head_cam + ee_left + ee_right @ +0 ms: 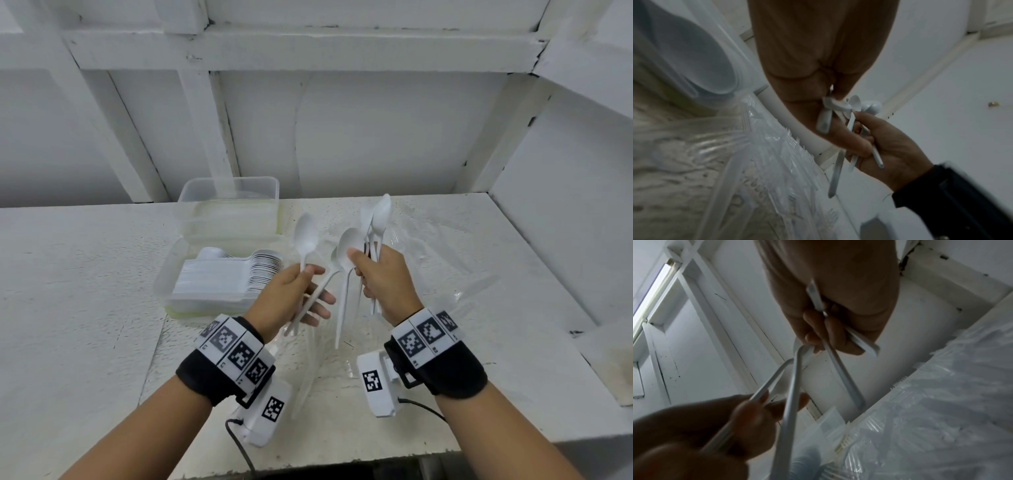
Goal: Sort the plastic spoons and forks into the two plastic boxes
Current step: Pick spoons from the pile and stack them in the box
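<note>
The left hand (pixel 291 294) is raised above the desk (pixel 85 291) and grips two white plastic spoons (pixel 306 240) by their handles, thumb and curled fingers closed on them, bowls pointing up. The right hand (pixel 383 277), close beside it and also raised, clasps a bunch of spoons (pixel 380 214) in its fist, handles hanging below the palm; whether any forks are among them cannot be told. On the desk to the left stand two clear plastic boxes: the near box (pixel 164 281) holds a tidy row of stacked white spoons, and the far box (pixel 229 192), touching it behind, shows no clear contents. Under and to the right of the hands lies a sheet of clear plastic wrap (pixel 445 246) with translucent forks (pixel 789 142) spread on it.
</note>
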`<move>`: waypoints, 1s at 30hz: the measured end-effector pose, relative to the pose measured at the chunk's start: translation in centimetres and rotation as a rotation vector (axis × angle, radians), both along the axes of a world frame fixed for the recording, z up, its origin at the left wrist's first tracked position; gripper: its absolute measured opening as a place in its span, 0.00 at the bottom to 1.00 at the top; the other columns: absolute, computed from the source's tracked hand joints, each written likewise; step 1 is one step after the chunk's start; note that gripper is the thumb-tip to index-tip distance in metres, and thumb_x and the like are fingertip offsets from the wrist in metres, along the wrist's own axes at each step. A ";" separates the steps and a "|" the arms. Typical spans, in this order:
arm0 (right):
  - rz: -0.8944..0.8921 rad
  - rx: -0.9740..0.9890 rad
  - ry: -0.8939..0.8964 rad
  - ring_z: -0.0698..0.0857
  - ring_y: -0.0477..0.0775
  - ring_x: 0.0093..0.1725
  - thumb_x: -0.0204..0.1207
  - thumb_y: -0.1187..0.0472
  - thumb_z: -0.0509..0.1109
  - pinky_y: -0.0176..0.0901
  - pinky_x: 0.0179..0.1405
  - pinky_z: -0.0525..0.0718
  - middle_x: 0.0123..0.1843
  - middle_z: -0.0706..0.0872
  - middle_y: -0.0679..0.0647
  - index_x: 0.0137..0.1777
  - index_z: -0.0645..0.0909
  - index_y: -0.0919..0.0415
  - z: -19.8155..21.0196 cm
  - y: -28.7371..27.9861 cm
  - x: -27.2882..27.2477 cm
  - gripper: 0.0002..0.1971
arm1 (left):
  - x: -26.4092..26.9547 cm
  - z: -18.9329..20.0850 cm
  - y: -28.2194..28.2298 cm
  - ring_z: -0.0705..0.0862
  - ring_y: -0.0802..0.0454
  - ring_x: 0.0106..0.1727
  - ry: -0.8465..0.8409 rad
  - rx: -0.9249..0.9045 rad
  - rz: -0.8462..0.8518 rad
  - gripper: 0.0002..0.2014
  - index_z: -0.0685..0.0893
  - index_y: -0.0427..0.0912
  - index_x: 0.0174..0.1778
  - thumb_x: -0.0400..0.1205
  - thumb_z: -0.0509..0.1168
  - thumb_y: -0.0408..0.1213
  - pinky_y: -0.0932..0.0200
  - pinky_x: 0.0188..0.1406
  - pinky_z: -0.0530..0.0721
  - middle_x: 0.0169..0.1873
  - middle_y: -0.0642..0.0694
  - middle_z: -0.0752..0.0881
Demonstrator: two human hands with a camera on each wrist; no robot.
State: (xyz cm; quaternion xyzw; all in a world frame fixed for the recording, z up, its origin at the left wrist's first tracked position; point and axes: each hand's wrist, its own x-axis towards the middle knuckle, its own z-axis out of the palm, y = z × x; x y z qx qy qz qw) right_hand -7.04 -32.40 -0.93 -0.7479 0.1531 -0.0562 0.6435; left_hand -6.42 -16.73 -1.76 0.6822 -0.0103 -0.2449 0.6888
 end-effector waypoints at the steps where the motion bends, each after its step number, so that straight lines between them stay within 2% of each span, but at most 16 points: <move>1: 0.010 -0.025 -0.044 0.70 0.40 0.20 0.78 0.62 0.67 0.32 0.21 0.67 0.26 0.75 0.48 0.31 0.73 0.55 0.1 -0.2 0.0 0.14 | -0.2 0.2 0.2 0.86 0.48 0.26 0.090 -0.041 -0.075 0.14 0.76 0.39 0.59 0.89 0.49 0.41 0.59 0.24 0.84 0.32 0.41 0.89; 4: 0.070 -0.079 -0.121 0.75 0.34 0.21 0.78 0.62 0.67 0.30 0.28 0.69 0.21 0.78 0.39 0.32 0.74 0.49 0.4 -0.5 0.0 0.14 | -0.7 0.5 0.4 0.82 0.49 0.21 0.198 -0.050 -0.229 0.15 0.75 0.38 0.62 0.89 0.48 0.41 0.62 0.20 0.80 0.34 0.39 0.88; 6: 0.093 -0.088 -0.133 0.76 0.32 0.23 0.78 0.62 0.68 0.30 0.29 0.69 0.22 0.79 0.36 0.33 0.74 0.47 0.3 -0.5 0.0 0.13 | -0.8 0.3 0.3 0.72 0.54 0.16 0.192 -0.037 -0.235 0.17 0.75 0.38 0.62 0.88 0.48 0.43 0.66 0.15 0.71 0.29 0.43 0.85; 9: 0.114 -0.088 -0.149 0.77 0.31 0.23 0.79 0.61 0.68 0.28 0.30 0.69 0.23 0.79 0.35 0.35 0.74 0.46 0.0 -0.5 0.0 0.12 | -0.6 0.0 0.0 0.63 0.58 0.14 0.184 -0.018 -0.187 0.21 0.77 0.40 0.60 0.88 0.45 0.49 0.70 0.15 0.61 0.21 0.48 0.75; 11: 0.130 -0.087 -0.164 0.77 0.30 0.24 0.79 0.61 0.67 0.26 0.30 0.69 0.22 0.79 0.31 0.36 0.73 0.45 0.0 -0.5 -0.2 0.13 | -0.6 -0.1 -0.1 0.64 0.57 0.16 0.168 0.013 -0.169 0.21 0.78 0.40 0.56 0.88 0.45 0.49 0.68 0.16 0.62 0.21 0.49 0.73; 13: 0.141 -0.090 -0.182 0.77 0.30 0.25 0.79 0.61 0.67 0.27 0.31 0.70 0.23 0.79 0.30 0.36 0.73 0.45 0.2 -0.6 -0.2 0.13 | -0.6 -0.2 0.0 0.70 0.55 0.20 0.138 0.028 -0.140 0.17 0.78 0.39 0.53 0.88 0.47 0.45 0.65 0.18 0.68 0.23 0.48 0.76; 16: 0.165 -0.102 -0.193 0.77 0.29 0.26 0.79 0.60 0.68 0.27 0.33 0.70 0.24 0.79 0.29 0.38 0.74 0.45 0.2 -0.7 -0.3 0.11 | -0.6 -0.4 0.2 0.77 0.54 0.26 0.117 0.009 -0.100 0.14 0.81 0.38 0.52 0.88 0.52 0.41 0.63 0.22 0.77 0.32 0.45 0.79; 19: 0.168 -0.107 -0.197 0.78 0.29 0.29 0.79 0.60 0.68 0.27 0.33 0.71 0.27 0.80 0.32 0.41 0.76 0.46 -0.1 -0.7 -0.2 0.08 | -0.7 -0.5 0.0 0.71 0.58 0.23 0.128 0.009 -0.101 0.15 0.82 0.41 0.58 0.88 0.52 0.42 0.65 0.19 0.70 0.34 0.48 0.76; 21: 0.152 -0.106 -0.207 0.79 0.31 0.32 0.79 0.60 0.68 0.28 0.35 0.72 0.32 0.80 0.37 0.47 0.77 0.50 -0.4 -0.6 -0.1 0.04 | -0.8 -0.4 -0.2 0.67 0.59 0.21 0.153 -0.001 -0.108 0.18 0.81 0.43 0.59 0.87 0.50 0.47 0.67 0.18 0.64 0.32 0.49 0.76; 24: 0.131 -0.125 -0.211 0.78 0.36 0.35 0.78 0.60 0.68 0.29 0.36 0.72 0.36 0.77 0.39 0.56 0.76 0.56 -0.7 -0.4 -0.1 0.08 | -0.9 -0.2 -0.3 0.63 0.58 0.20 0.161 -0.005 -0.180 0.23 0.79 0.39 0.60 0.87 0.47 0.52 0.67 0.17 0.60 0.27 0.50 0.77; 27: 0.129 -0.130 -0.198 0.77 0.37 0.34 0.78 0.60 0.69 0.30 0.35 0.72 0.35 0.77 0.40 0.55 0.76 0.57 -1.0 -0.5 0.0 0.08 | -1.0 0.0 -0.3 0.64 0.59 0.20 0.159 0.002 -0.233 0.21 0.77 0.35 0.63 0.88 0.48 0.46 0.68 0.16 0.60 0.28 0.49 0.76; 30: 0.171 -0.175 -0.159 0.78 0.39 0.33 0.78 0.59 0.69 0.30 0.34 0.71 0.34 0.78 0.41 0.51 0.78 0.58 -1.1 -0.6 -0.1 0.05 | -0.8 0.1 -0.3 0.68 0.58 0.23 0.099 0.053 -0.216 0.15 0.81 0.41 0.53 0.88 0.50 0.41 0.66 0.19 0.66 0.33 0.49 0.75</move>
